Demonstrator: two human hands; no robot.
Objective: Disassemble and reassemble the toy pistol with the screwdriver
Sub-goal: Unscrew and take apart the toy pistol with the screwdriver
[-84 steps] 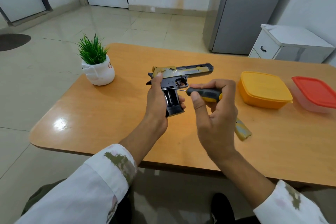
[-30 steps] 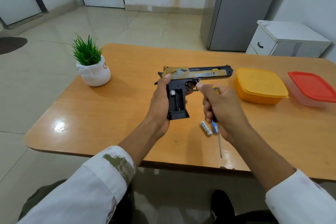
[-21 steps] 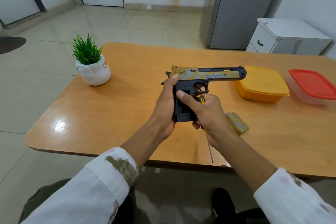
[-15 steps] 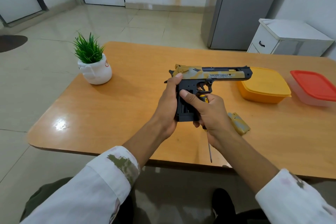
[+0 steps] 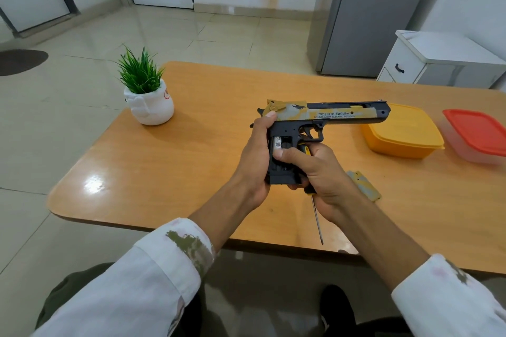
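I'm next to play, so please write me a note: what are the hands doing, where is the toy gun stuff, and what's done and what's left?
Left hand: grips the toy pistol by the back of its handle, held above the table.
Right hand: holds the screwdriver, tip pointing down towards the person; its thumb presses into the open handle.
Things: a battery sits in the open handle; the grip cover lies on the table by the right wrist.
Done: cover off, battery in.
Left: probably seat the battery, refit the cover and screw it tight.
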